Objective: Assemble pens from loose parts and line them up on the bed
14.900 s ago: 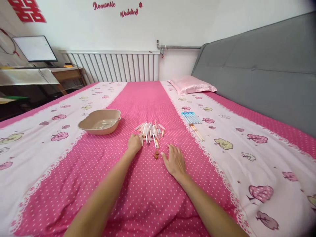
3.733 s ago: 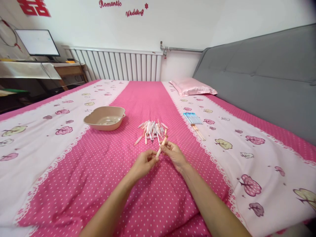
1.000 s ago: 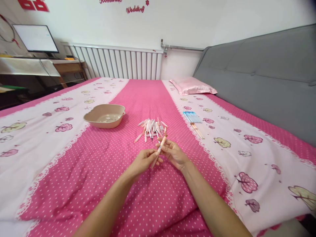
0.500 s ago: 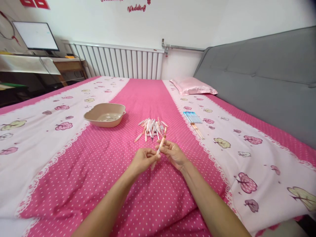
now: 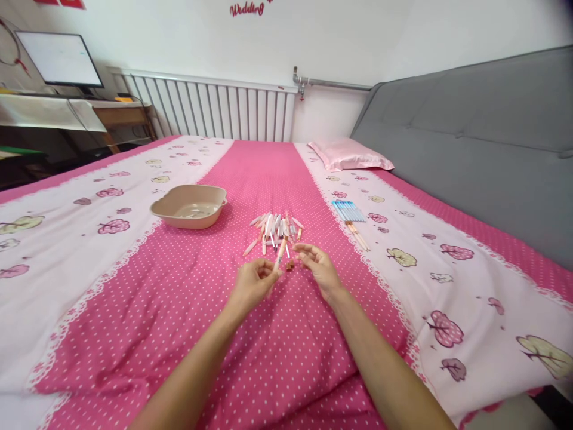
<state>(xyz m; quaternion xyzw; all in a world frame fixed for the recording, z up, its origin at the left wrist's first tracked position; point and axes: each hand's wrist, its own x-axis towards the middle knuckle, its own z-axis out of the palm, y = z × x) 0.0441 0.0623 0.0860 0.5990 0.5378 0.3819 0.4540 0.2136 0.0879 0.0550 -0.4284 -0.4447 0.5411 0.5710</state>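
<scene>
Pen (image 5: 281,254) is slanting up and away from you, its brown end farthest off — your left hand (image 5: 254,283) is clamping its lower part between thumb and fingers. Your right hand (image 5: 322,270) is curving loosely just to its right, palm facing inward, fingers pointing left and thumb standing apart from them. Small brown pieces (image 5: 290,266) are lying between your hands on the pink bedspread (image 5: 224,370). Beyond them a pile of pens (image 5: 268,226) is lying — the beige basin (image 5: 192,222) is sitting to its left, the row of blue pens (image 5: 348,211) to its right.

Left hand (image 5: 255,283) holds apparent pen (image 5: 280,253).
</scene>
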